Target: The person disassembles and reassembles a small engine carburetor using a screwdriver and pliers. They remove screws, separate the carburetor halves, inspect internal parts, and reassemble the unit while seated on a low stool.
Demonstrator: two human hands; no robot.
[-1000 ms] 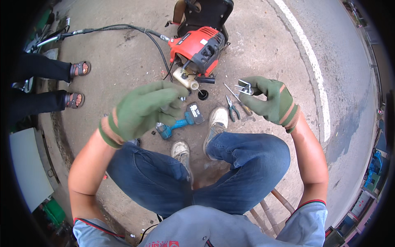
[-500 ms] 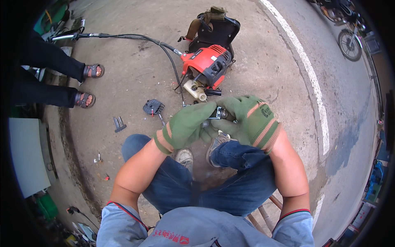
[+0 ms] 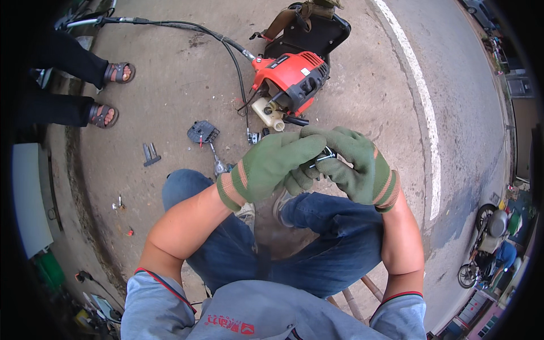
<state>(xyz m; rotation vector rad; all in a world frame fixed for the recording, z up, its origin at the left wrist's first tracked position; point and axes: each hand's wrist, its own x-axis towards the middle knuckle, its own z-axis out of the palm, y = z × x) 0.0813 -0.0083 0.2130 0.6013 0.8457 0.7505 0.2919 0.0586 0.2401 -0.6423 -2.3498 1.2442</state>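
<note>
Both my hands wear green gloves with tan-striped cuffs and meet above my knees. My left hand and my right hand are closed around a small black and silvery metal part. Gloved fingers cover most of it, so its exact kind is unclear; a thin metal edge shows between them. Just beyond my left hand, a small metal fitting lies by the end of a black cable. A red and black engine with a whitish fuel tank rests on the ground ahead.
Left of my hands lie a black slotted cover, a dark pronged piece and small screws. A person's sandalled feet stand at the left. A white line crosses the pavement; a motorcycle is at the right.
My hands have turned the metal part, and less of it shows between the fingers. The view has shifted; a different motorcycle appears at the right. The person's feet stay at the left.
</note>
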